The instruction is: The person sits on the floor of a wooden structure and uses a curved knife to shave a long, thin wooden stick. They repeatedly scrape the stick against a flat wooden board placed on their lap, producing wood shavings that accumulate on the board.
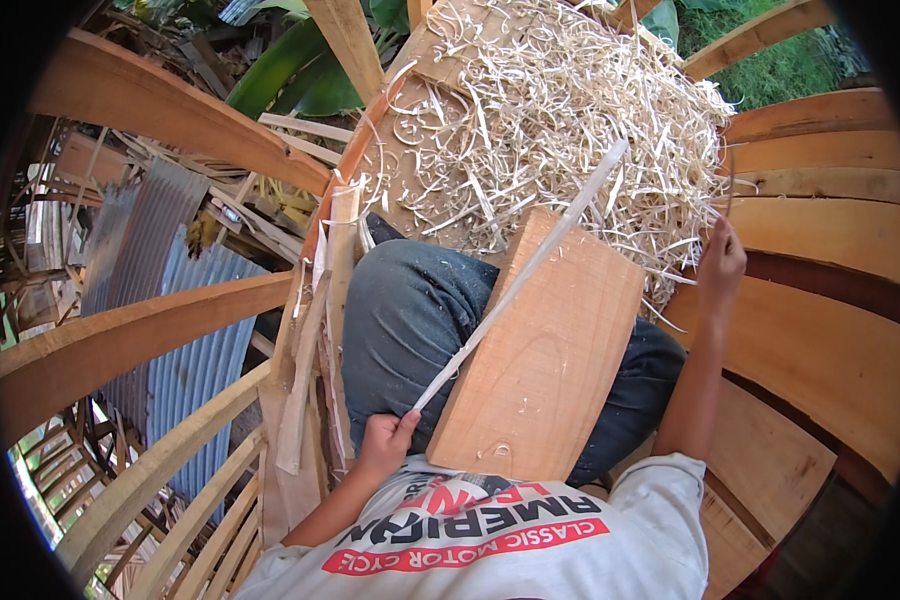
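My left hand (385, 445) is closed around the lower end of a long, pale wooden strip (542, 258). The strip slants up to the right, across a flat wooden board (545, 365) that rests tilted on my lap. Out to the right and apart from the strip, my right hand (722, 262) is closed on a thin, dark tool, its narrow blade (730, 185) pointing upward and seen nearly edge-on. Its handle is hidden in my fingers, so the exact kind of tool is unclear.
Curled wood shavings (560, 110) heap on the floor in front of my legs. Wooden slats (820, 235) stand close on the right, and a wooden railing (160, 310) runs along the left. Beyond it lie corrugated metal sheets (195, 350) and scrap wood.
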Action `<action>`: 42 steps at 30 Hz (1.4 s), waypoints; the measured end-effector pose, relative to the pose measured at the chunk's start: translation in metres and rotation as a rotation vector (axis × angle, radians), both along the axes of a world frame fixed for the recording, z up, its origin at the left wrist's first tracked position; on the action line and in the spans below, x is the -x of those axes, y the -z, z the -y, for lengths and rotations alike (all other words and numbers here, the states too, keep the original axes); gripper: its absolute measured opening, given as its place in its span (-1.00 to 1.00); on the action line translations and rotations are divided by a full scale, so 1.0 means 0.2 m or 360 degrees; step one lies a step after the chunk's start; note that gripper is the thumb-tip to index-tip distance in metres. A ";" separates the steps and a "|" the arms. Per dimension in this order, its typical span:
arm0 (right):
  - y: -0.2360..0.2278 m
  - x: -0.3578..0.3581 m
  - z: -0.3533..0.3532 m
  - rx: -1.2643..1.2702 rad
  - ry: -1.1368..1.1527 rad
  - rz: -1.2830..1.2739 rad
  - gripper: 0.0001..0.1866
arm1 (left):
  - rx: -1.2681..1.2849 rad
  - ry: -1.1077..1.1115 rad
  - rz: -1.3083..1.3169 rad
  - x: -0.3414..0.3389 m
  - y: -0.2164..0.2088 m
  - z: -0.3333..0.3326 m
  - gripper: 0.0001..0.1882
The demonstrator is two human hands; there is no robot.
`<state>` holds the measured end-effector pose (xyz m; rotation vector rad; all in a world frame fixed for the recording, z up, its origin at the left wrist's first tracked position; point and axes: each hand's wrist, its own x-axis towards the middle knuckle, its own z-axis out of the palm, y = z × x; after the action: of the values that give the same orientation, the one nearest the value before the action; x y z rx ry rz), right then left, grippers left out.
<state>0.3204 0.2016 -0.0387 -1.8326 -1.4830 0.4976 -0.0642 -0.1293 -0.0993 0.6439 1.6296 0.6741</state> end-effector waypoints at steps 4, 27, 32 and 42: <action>0.00 0.39 0.34 -0.0065 -0.0538 0.0377 -0.65 | 0.0064 -0.0020 0.0086 0.00 -0.04 -0.03 -0.41; -0.02 0.20 -0.20 -0.0016 -0.0080 0.0635 -0.30 | 0.0143 0.0091 0.0080 0.05 -0.01 0.01 -0.45; 0.04 0.38 0.16 0.0124 -0.0293 0.0406 -0.41 | 0.0101 -0.0063 0.0200 0.03 -0.03 0.01 -0.47; -0.04 0.34 0.46 0.0340 -0.0222 0.0256 -0.45 | 0.0481 0.0019 0.1047 0.18 -0.08 -0.08 -0.53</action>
<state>0.2519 0.1097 -0.0315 -1.9808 -1.7317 0.6085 -0.1005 -0.1132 -0.0837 0.1752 1.0773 0.5390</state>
